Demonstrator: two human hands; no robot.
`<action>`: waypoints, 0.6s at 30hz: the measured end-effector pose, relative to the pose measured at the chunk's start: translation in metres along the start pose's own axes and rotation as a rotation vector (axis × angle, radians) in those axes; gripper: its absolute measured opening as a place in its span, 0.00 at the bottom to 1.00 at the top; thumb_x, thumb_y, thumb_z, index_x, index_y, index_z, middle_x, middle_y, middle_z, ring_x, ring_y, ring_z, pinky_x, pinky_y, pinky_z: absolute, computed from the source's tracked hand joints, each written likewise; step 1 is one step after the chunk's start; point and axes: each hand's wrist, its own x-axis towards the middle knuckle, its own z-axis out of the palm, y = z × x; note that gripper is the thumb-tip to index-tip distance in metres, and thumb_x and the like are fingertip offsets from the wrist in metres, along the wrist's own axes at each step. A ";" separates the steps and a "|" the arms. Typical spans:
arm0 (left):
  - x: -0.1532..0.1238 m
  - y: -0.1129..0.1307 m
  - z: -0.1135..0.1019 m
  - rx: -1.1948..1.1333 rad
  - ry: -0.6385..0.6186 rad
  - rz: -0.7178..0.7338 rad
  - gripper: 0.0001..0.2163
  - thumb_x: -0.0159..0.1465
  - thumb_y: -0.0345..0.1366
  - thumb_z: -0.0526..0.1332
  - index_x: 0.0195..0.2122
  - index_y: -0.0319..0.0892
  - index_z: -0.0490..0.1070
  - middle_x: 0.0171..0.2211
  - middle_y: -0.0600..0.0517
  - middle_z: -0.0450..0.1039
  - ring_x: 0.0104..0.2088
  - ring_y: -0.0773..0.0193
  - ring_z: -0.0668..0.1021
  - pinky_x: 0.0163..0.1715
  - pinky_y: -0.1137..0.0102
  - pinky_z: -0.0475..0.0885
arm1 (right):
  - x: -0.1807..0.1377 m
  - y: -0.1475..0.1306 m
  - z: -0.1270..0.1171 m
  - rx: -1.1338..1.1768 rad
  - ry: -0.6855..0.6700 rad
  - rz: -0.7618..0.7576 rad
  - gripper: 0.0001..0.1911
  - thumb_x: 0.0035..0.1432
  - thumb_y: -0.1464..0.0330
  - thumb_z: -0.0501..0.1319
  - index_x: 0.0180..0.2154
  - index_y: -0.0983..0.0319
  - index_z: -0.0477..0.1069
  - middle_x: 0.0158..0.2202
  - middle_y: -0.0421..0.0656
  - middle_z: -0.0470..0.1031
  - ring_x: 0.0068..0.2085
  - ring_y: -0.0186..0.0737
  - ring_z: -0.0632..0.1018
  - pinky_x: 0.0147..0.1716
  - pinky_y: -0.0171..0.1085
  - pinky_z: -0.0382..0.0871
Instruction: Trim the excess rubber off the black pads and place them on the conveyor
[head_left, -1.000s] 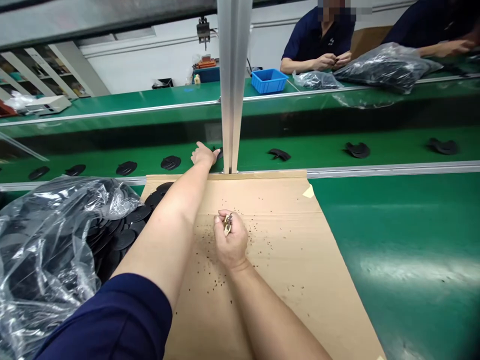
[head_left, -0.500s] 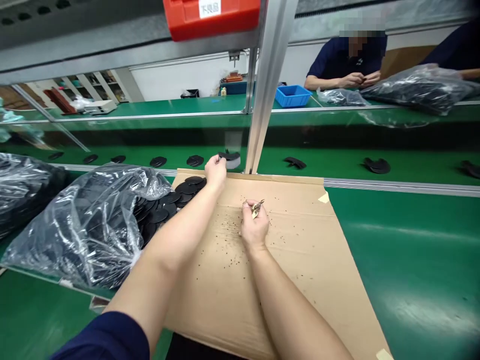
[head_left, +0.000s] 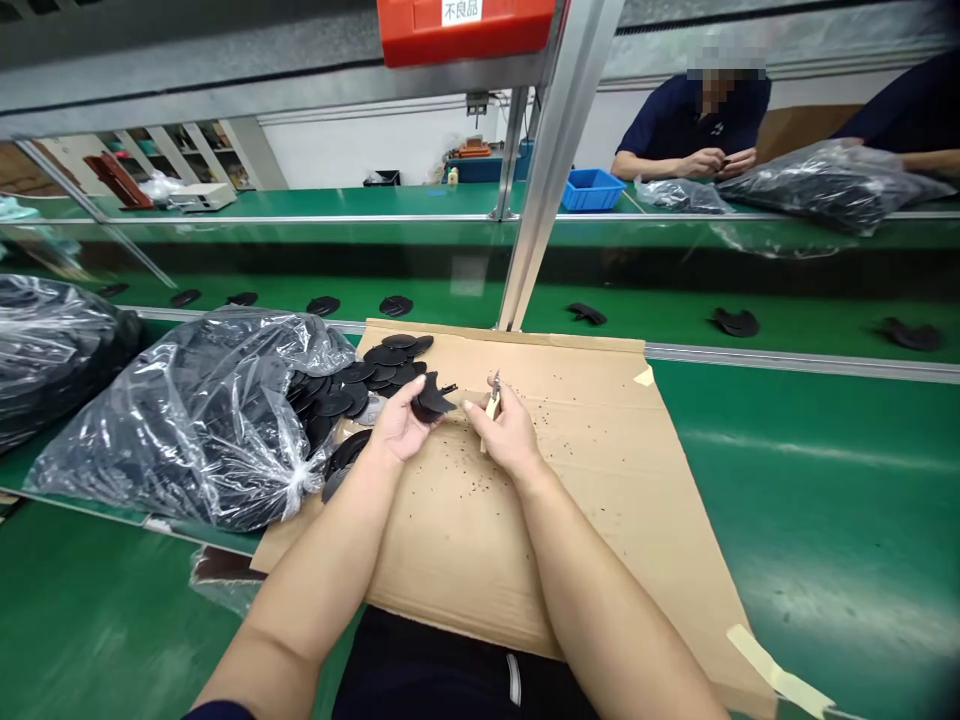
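Note:
My left hand is closed on a curved black plastic part with a thin prong pointing right. Just right of it, my right hand grips nippers with pale yellowish handles, their metal tip pointing up and away. The nippers and the black part are a short gap apart. Both hands are above a cardboard sheet strewn with tiny dark scraps. Beside my left hand lies a pile of black round parts, spilling from the clear plastic bag.
Beyond the cardboard, a green conveyor belt carries spaced black parts. A metal post rises at the cardboard's far edge. A red bin hangs overhead. Across the line, a person works near a blue crate.
My left hand has come back from the belt toward me with the black part, now beside the nippers. My right hand stays near its place, the nippers turned more upright. The view has shifted slightly.

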 end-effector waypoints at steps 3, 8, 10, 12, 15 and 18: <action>0.004 -0.001 -0.007 0.063 -0.026 0.078 0.13 0.51 0.24 0.64 0.39 0.39 0.72 0.31 0.53 0.74 0.26 0.70 0.74 0.23 0.76 0.68 | 0.000 -0.006 -0.004 -0.177 -0.132 -0.116 0.31 0.55 0.55 0.61 0.56 0.63 0.65 0.42 0.49 0.75 0.43 0.47 0.76 0.47 0.48 0.69; 0.010 0.004 -0.016 0.098 -0.006 0.110 0.19 0.54 0.27 0.62 0.48 0.41 0.70 0.34 0.51 0.74 0.19 0.72 0.69 0.13 0.78 0.55 | -0.004 -0.017 -0.011 -0.421 -0.173 -0.368 0.27 0.61 0.61 0.56 0.59 0.63 0.62 0.49 0.52 0.73 0.49 0.50 0.73 0.52 0.49 0.67; 0.011 0.005 -0.017 0.111 -0.002 0.118 0.21 0.54 0.28 0.61 0.50 0.40 0.69 0.32 0.50 0.74 0.18 0.72 0.68 0.12 0.78 0.53 | -0.006 -0.018 -0.012 -0.482 -0.185 -0.428 0.26 0.61 0.61 0.57 0.58 0.64 0.63 0.46 0.50 0.74 0.46 0.48 0.75 0.51 0.47 0.68; 0.010 0.005 -0.017 0.122 -0.005 0.123 0.22 0.54 0.28 0.60 0.52 0.38 0.68 0.30 0.50 0.73 0.16 0.72 0.67 0.12 0.78 0.52 | -0.008 -0.019 -0.011 -0.513 -0.206 -0.464 0.25 0.61 0.61 0.57 0.57 0.63 0.64 0.44 0.49 0.75 0.44 0.47 0.75 0.49 0.44 0.69; 0.009 0.006 -0.016 0.139 0.000 0.120 0.24 0.53 0.29 0.60 0.53 0.37 0.66 0.29 0.50 0.73 0.16 0.72 0.67 0.12 0.77 0.51 | -0.009 -0.019 -0.010 -0.529 -0.234 -0.486 0.23 0.61 0.62 0.57 0.56 0.64 0.66 0.42 0.48 0.76 0.42 0.45 0.76 0.46 0.42 0.70; 0.007 0.007 -0.015 0.145 0.009 0.122 0.25 0.52 0.29 0.59 0.54 0.37 0.66 0.29 0.50 0.73 0.16 0.73 0.67 0.12 0.77 0.52 | -0.009 -0.020 -0.010 -0.533 -0.250 -0.489 0.23 0.61 0.62 0.57 0.55 0.64 0.66 0.41 0.47 0.77 0.42 0.44 0.76 0.46 0.41 0.70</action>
